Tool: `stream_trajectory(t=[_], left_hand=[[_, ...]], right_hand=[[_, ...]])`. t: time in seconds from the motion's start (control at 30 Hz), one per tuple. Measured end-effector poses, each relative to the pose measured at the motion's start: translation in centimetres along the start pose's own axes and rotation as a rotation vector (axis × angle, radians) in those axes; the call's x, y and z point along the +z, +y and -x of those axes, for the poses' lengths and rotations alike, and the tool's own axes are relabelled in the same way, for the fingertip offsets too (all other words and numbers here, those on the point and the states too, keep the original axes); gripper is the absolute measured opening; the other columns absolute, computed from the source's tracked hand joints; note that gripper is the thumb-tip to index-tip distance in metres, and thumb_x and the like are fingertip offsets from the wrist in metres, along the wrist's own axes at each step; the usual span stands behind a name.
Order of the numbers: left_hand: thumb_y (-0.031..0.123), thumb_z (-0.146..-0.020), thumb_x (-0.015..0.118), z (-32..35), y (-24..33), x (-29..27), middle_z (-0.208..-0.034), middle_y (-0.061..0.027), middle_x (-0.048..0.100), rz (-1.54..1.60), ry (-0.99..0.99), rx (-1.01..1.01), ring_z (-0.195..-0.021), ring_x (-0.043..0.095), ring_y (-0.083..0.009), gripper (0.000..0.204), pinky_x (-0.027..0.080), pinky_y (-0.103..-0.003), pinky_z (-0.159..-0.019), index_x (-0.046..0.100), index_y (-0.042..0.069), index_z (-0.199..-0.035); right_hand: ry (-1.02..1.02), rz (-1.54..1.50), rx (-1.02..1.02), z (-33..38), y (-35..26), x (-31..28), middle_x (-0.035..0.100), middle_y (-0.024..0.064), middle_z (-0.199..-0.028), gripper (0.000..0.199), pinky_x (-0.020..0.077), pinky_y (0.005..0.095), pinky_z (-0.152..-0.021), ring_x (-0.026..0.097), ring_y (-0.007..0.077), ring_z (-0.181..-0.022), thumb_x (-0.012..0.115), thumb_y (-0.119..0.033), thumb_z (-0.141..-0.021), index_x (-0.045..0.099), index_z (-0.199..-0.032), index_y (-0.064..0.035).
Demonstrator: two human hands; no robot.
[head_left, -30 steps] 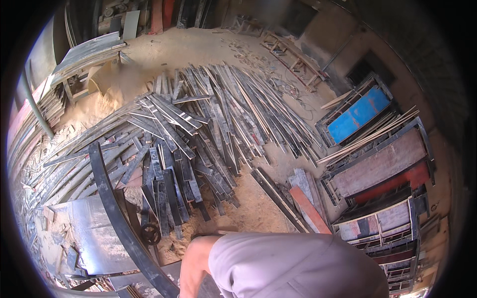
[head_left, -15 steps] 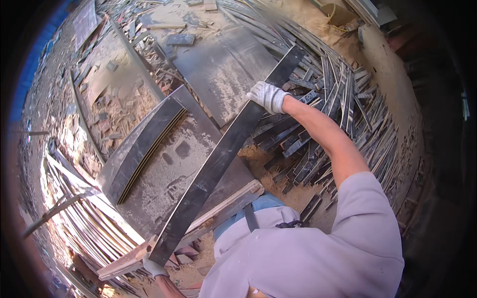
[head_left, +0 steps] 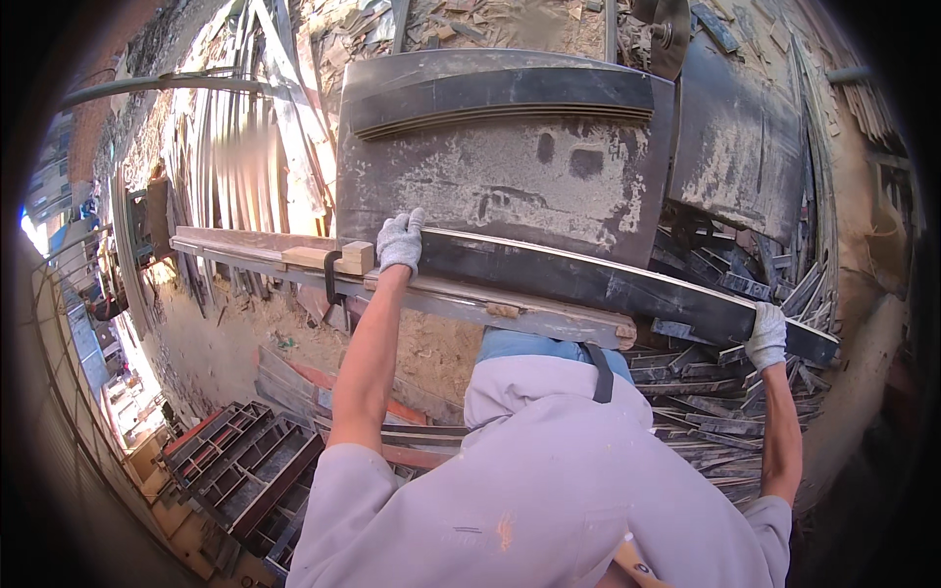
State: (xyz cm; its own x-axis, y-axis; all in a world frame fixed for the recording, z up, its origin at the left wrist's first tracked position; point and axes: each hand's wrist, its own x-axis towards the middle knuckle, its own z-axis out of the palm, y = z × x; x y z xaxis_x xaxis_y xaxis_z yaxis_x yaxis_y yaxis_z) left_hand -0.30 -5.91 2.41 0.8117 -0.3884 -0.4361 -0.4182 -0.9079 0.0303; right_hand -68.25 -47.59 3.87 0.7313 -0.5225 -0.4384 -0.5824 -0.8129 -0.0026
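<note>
A long black-faced plywood strip point(head_left: 578, 286) lies slanted across the near edge of the dusty metal-topped table point(head_left: 412, 191), its right end jutting past the table. My left hand point(head_left: 400, 243), in a pale knitted glove, grips the strip's left end. Near the other end, my gloved right hand point(head_left: 767, 338) is closed round it. Farther back on the table rests a stack of curved dark strips point(head_left: 510, 95) with pale layered edges. Just left of my left hand, a wooden block point(head_left: 357, 258) and a dark clamp point(head_left: 331, 278) sit on a wooden rail point(head_left: 235, 238) along the table's front.
A second dusty panel point(head_left: 735, 147) stands right of the table, beside a dark rounded metal part point(head_left: 669, 37). Heaped offcut strips point(head_left: 716, 421) lie at my right. Long pale strips point(head_left: 230, 157) lean at the left. Dark compartmented frames point(head_left: 240, 465) sit at lower left.
My view has turned, with the table now straight ahead. The strip has swung from a steep diagonal to nearly crosswise along the table's front. Both hands remain on it, the right nearer its end.
</note>
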Motion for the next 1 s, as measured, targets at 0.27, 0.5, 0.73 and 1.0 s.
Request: stream_trajectory(t=[0.27,0.5,0.73,1.0], left_hand=[[0.045,-0.096,0.068,8.2,6.2,1.6,-0.118,-0.0115,0.067,0.023,0.044,0.768,-0.120,0.060,-0.0333,0.041,0.036,-0.054,-0.118,0.071,0.014,-0.122],[0.043,-0.092,0.074,9.1,6.4,1.3,-0.113,-0.0123,0.066,0.056,0.064,0.746,-0.111,0.059,-0.0347,0.041,0.043,-0.051,-0.107,0.070,0.012,-0.120],[0.044,-0.092,0.072,11.5,8.1,2.4,-0.145,-0.0180,0.053,0.015,0.021,0.812,-0.140,0.045,-0.0385,0.066,0.023,-0.059,-0.126,0.055,0.009,-0.146],[0.036,-0.090,0.072,13.7,11.3,4.8,-0.126,-0.0140,0.060,0.084,0.143,0.901,-0.123,0.055,-0.0345,0.053,0.029,-0.059,-0.122,0.060,0.011,-0.135]], right_hand=[[0.083,-0.019,-0.071,0.0,-4.8,2.4,0.056,0.0245,-0.124,0.073,0.0405,0.0519,-0.111,0.054,0.0433,-0.122,0.072,-0.008,-0.064,0.049,-0.133,0.0022],[0.120,-0.055,-0.095,-0.9,-7.0,3.7,0.057,0.0252,-0.126,0.074,0.0403,0.0527,-0.112,0.054,0.0436,-0.124,0.072,-0.008,-0.064,0.049,-0.134,0.0024],[0.084,-0.043,-0.011,0.0,-9.3,4.5,0.055,0.0234,-0.129,0.081,0.0349,0.0549,-0.115,0.050,0.0434,-0.128,0.073,-0.008,-0.058,0.049,-0.135,0.0015],[0.189,0.106,0.005,-1.4,-11.2,3.0,0.056,0.0175,-0.113,0.064,0.0390,0.0523,-0.107,0.054,0.0365,-0.111,0.075,-0.016,-0.062,0.055,-0.121,-0.0007]])
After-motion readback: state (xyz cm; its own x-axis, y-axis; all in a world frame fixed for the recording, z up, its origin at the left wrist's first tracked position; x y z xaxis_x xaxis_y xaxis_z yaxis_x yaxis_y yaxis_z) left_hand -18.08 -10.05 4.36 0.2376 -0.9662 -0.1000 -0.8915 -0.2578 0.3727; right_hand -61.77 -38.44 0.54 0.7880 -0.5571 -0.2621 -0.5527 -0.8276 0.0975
